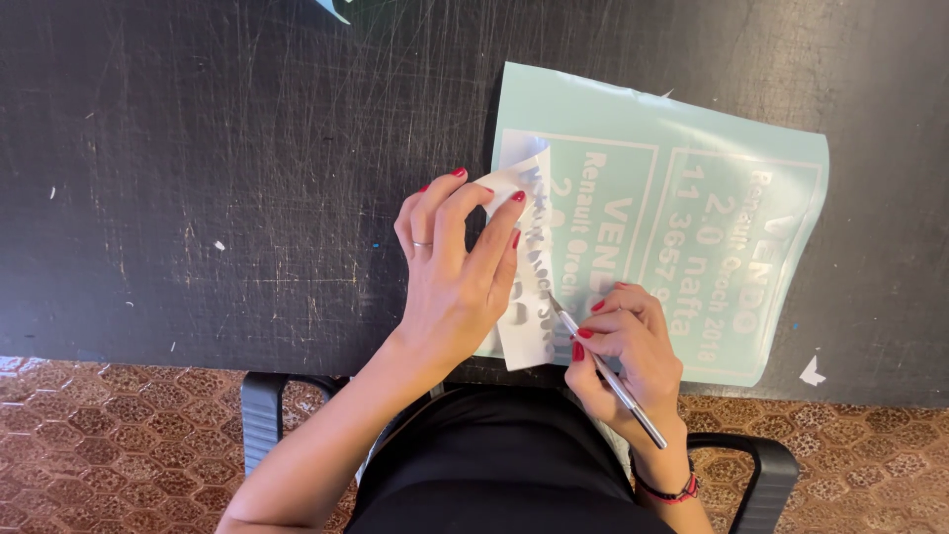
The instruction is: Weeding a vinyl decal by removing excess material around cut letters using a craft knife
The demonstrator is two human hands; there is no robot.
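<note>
The pale mint-green vinyl sheet with white cut lettering (692, 188) lies flat on the scratched black tabletop (227, 178), toward the right and near edge, slightly rotated so its long axis runs from far left to near right; its lettering is turned sideways from the wearer's seat, and its near-right corner reaches almost to the table edge. Two framed blocks of white letters sit side by side on it. Along its left margin a white strip of peeled vinyl backing with letter-shaped cutouts (529, 287) stands lifted off the sheet, its long axis running near to far, curling at the far end. The left hand (455, 267) pinches the far end of that strip between thumb and fingertips, a ring on one finger. The right hand (628, 341) holds a thin silver metal weeding tool (605, 371) like a pen, fingers pressed together around the shaft; the tool points far-left, its tip touching the strip's near part, its tail slanting back over the wrist. A small white scrap of vinyl (812, 372) rests on the table just right of the sheet.
</note>
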